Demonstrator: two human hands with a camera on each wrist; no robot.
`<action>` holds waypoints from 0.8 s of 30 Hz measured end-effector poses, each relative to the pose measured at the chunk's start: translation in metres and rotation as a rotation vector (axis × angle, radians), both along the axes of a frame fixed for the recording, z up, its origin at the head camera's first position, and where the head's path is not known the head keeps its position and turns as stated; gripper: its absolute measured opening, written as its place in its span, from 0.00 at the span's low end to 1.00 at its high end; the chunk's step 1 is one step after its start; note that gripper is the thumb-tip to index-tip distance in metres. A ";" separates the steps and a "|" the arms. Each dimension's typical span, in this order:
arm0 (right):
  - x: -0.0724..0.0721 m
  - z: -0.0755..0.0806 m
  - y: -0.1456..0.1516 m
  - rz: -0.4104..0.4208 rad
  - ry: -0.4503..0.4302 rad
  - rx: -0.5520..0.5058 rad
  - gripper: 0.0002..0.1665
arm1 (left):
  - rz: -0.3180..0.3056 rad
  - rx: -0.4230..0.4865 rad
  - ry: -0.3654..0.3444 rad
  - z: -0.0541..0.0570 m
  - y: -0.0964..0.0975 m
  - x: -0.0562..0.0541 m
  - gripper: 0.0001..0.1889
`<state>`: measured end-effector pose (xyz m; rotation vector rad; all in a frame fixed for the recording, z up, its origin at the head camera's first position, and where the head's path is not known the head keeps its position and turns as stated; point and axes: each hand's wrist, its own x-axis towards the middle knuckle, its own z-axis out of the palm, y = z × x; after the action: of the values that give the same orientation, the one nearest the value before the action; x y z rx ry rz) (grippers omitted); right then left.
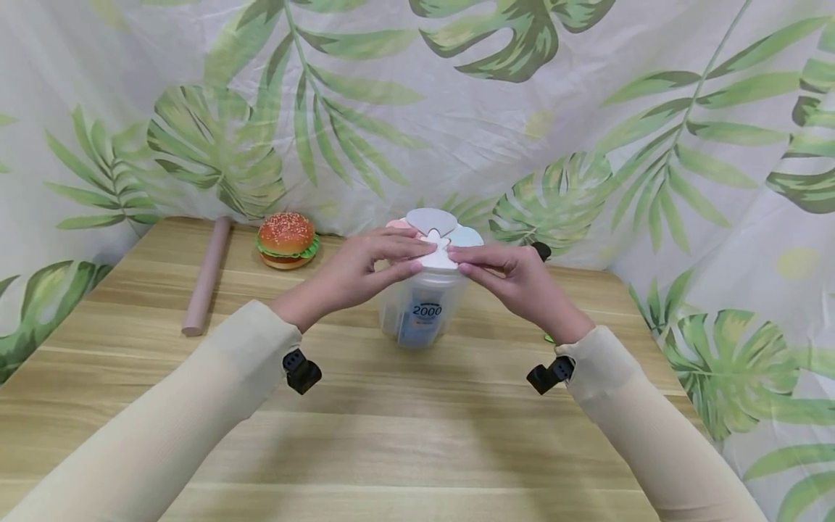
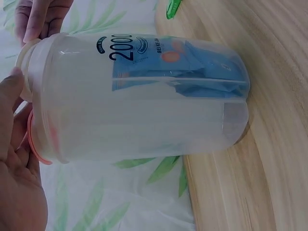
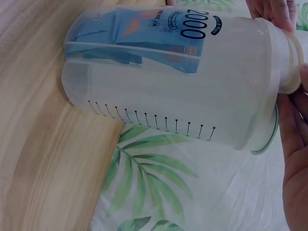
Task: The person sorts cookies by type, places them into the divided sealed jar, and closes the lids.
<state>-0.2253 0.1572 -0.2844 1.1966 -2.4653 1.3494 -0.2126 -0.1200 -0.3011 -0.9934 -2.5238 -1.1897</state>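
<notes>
A clear plastic storage canister (image 1: 394, 315) marked 2000 stands upright on the table, with blue packets (image 2: 211, 72) inside behind its front wall. Its top carries several petal-shaped lids: a white lid (image 1: 438, 262) in front, a pale grey one (image 1: 430, 220) behind, pink and light blue ones at the sides. My left hand (image 1: 362, 270) pinches the white lid from the left, thumb at the front edge and fingers across the top. From the right, my right hand (image 1: 522, 279) pinches the same lid, thumb low and fingers above. Both palms are off the canister.
A toy hamburger (image 1: 287, 241) and a pinkish rolling rod (image 1: 207, 275) lie on the wooden table (image 1: 391, 435) to the left. Behind my right hand show a black rounded thing (image 1: 541, 251) and a bit of green (image 1: 549, 338). A leaf-patterned cloth (image 1: 365, 145) hangs along the back.
</notes>
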 end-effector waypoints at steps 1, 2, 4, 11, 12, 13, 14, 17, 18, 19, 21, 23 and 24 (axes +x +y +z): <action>0.000 -0.001 0.000 0.005 0.019 0.005 0.17 | -0.010 -0.005 0.006 0.000 -0.001 0.000 0.19; 0.000 -0.001 0.000 0.006 0.038 0.013 0.17 | -0.017 -0.013 0.011 0.000 -0.002 -0.001 0.20; 0.000 -0.002 0.000 0.010 0.060 0.021 0.17 | -0.027 -0.024 0.020 0.000 -0.003 -0.001 0.20; 0.002 -0.004 0.001 -0.007 0.133 0.052 0.17 | -0.056 -0.023 0.041 0.000 -0.001 -0.002 0.21; 0.003 -0.004 0.001 -0.006 0.144 0.054 0.17 | -0.060 -0.017 0.048 0.000 -0.001 -0.003 0.21; 0.003 -0.004 0.001 -0.004 0.153 0.057 0.17 | -0.062 -0.012 0.055 -0.001 -0.001 -0.003 0.20; 0.002 -0.004 0.001 -0.001 0.162 0.060 0.16 | -0.064 -0.008 0.063 -0.001 0.000 -0.003 0.20; 0.003 -0.004 0.002 0.009 0.173 0.065 0.16 | -0.067 -0.001 0.074 -0.003 0.000 -0.004 0.20; 0.003 -0.004 0.001 0.011 0.175 0.067 0.16 | -0.068 0.000 0.079 -0.004 0.000 -0.004 0.19; 0.003 -0.005 0.001 0.014 0.180 0.070 0.15 | -0.069 -0.001 0.082 -0.005 0.000 -0.004 0.20; 0.004 -0.005 0.001 0.017 0.193 0.075 0.15 | -0.071 -0.001 0.086 -0.006 0.000 -0.004 0.19; 0.004 -0.005 0.001 0.019 0.213 0.080 0.15 | -0.072 -0.004 0.093 -0.006 -0.001 -0.004 0.20; 0.004 -0.005 0.001 0.019 0.223 0.081 0.16 | -0.075 -0.004 0.100 -0.006 -0.001 -0.004 0.19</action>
<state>-0.2216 0.1578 -0.2894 1.3115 -2.3768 1.0640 -0.2167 -0.1207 -0.3069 -1.1280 -2.4328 -1.1246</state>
